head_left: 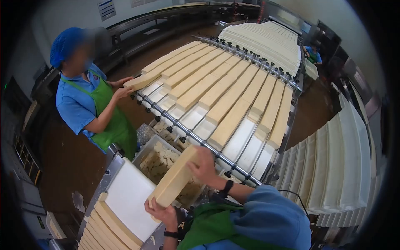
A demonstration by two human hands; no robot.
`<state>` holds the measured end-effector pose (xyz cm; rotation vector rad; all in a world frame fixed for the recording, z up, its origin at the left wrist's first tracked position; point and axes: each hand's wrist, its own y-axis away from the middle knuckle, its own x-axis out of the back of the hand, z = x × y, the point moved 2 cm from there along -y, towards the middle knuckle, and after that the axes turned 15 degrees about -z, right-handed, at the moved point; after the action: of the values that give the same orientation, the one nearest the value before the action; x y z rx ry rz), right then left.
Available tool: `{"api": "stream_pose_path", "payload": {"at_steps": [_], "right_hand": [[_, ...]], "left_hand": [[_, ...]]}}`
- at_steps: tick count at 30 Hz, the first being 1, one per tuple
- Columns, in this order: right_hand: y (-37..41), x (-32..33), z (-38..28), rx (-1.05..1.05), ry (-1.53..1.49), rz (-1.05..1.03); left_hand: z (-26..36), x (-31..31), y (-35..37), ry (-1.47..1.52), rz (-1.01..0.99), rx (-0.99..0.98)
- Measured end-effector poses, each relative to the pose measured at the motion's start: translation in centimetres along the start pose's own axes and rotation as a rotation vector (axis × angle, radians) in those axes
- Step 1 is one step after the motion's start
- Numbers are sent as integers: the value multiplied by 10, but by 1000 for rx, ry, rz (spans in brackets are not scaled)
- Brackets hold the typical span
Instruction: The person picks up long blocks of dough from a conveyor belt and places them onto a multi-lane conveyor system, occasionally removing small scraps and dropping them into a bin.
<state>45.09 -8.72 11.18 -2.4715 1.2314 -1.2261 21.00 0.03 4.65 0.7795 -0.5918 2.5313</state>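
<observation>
Slab (pixel 175 180) is off the conveyor (pixel 243 143), held tilted just in front of its near rail, above the scrap bin (pixel 160 160). Left hand (pixel 161 213) is closed round the slab's lower end, fingers wrapped over it. Right hand (pixel 204 166) is clamped on the upper end, right at the conveyor's near rail. Slab spans both grips. White board (pixel 127 196) sits left of the conveyor's near corner. Co-worker's hands (pixel 123 86) grip another slab (pixel 141 80) at the conveyor's left edge.
</observation>
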Motion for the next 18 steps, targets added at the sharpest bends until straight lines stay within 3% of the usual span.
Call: {"api": "stream_pose_path", "payload": {"at_steps": [2, 5, 8, 11, 14, 18], "right_hand": [[-9, 47, 0, 24, 58, 43], [-20, 102, -24, 111, 104, 78], [-26, 129, -51, 245, 144, -13], [-35, 150, -86, 337, 156, -166], [-45, 147, -95, 441, -89, -295], [-54, 144, -112, 450, -327, -394]], "left_hand": [[12, -30, -13, 2, 31, -158], [41, -56, -31, 186, 93, -226], [54, -64, -38, 217, 142, -214], [39, -68, -37, 249, 64, -151], [29, -73, -27, 673, -65, 31], [38, -54, -22, 866, -194, 153]]}}
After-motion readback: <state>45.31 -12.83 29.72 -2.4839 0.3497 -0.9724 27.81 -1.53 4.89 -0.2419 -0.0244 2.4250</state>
